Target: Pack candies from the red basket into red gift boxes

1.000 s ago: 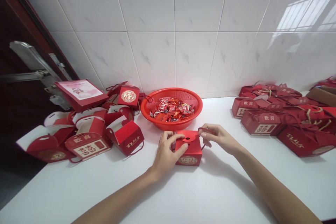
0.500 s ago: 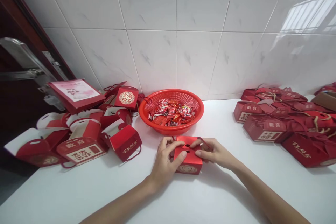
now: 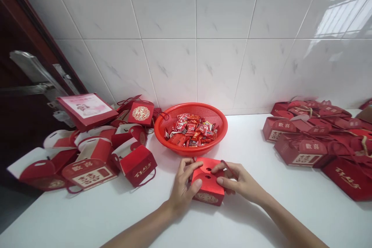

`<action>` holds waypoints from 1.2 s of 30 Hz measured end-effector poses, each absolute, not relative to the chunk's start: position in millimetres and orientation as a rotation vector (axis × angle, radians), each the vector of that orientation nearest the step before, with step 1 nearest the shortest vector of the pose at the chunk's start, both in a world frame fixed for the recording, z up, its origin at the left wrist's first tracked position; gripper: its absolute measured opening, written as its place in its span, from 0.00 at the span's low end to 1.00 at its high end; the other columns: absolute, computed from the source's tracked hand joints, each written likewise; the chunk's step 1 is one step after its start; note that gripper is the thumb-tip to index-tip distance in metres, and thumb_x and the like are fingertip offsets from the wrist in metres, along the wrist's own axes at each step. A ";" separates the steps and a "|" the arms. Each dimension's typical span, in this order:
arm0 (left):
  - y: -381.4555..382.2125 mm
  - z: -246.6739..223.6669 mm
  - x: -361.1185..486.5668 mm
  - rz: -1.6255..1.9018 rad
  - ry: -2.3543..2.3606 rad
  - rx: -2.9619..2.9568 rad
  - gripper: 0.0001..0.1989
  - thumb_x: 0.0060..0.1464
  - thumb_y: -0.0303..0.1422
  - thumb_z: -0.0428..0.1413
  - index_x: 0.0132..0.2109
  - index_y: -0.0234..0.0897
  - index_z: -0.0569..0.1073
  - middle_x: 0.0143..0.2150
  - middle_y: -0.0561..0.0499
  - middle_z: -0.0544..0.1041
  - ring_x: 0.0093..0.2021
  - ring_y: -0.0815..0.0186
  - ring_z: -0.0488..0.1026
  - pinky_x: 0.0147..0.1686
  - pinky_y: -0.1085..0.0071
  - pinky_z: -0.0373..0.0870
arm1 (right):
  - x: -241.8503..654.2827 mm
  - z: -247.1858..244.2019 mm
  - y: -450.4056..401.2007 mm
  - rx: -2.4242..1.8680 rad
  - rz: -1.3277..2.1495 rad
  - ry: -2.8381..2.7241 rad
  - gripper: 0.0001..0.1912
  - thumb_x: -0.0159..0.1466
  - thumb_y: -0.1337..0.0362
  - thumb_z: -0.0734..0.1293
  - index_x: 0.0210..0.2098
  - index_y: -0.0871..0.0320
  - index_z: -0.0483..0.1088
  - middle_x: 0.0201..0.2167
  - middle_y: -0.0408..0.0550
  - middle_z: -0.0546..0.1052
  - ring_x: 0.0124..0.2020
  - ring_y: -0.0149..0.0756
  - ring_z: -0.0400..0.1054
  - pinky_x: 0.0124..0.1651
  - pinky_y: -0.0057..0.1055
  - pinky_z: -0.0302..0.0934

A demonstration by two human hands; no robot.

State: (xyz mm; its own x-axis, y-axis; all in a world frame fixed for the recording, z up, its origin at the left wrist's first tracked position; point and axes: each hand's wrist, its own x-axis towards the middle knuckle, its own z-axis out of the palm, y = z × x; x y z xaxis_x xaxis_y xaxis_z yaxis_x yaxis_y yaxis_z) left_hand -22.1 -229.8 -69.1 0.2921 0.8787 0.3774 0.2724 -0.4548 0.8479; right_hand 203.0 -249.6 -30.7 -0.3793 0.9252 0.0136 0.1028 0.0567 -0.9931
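Clock centred on the small red box [image 3: 208, 189]: 1 box, on the white table [image 3: 58, 221], between both hands. Two round holes in its top; contents not visible.

Left hand [image 3: 182, 186]: half-curled, gripping box from 9 o'clock, thumb on top. Right hand [image 3: 240, 180]: part-curled, gripping at 3 o'clock, thumb and forefinger on top; 1 dark red cord [image 3: 228, 168] across the fingers, can't tell if held.

12 o'clock: 1 red basket [image 3: 224, 126], apart from box. Holds a heap of wrapped sweets [image 3: 192, 130], mostly red, overlapping, not countable.

9 to 11 o'clock: at least 8 boxes. Front row 3, including the gold-script box [image 3: 138, 166], tops open; 3 behind; plus 1 pink-topped box [image 3: 88, 106] and 1 medallion box [image 3: 141, 113]. Contents can't be told.

2 o'clock: folded-top boxes [image 3: 309, 151], packed tight, too overlapped to count.
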 end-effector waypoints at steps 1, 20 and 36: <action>-229.0 -70.2 -22.0 1.158 1.030 1.888 0.29 0.58 0.56 0.50 0.54 0.41 0.77 0.49 0.44 0.66 0.53 0.51 0.68 0.55 0.53 0.67 | 202.3 -31.6 -249.4 -1.053 1.405 -1.590 0.23 0.62 0.47 0.70 0.44 0.60 0.72 0.23 0.40 0.69 0.20 0.27 0.60 0.24 0.25 0.56; -227.4 -74.2 -23.9 1.127 1.013 1.862 0.26 0.59 0.54 0.51 0.53 0.43 0.76 0.50 0.44 0.66 0.54 0.50 0.69 0.55 0.54 0.68 | 200.6 -36.4 -249.6 -1.115 1.351 -1.632 0.24 0.63 0.45 0.68 0.45 0.59 0.73 0.23 0.42 0.70 0.23 0.30 0.63 0.28 0.28 0.57; -232.8 -67.4 -21.9 1.119 1.062 1.844 0.26 0.60 0.52 0.50 0.55 0.41 0.76 0.52 0.43 0.67 0.55 0.51 0.68 0.57 0.55 0.66 | 201.1 -34.9 -250.9 -1.090 1.324 -1.659 0.24 0.63 0.45 0.68 0.45 0.60 0.72 0.23 0.42 0.69 0.22 0.29 0.62 0.26 0.27 0.58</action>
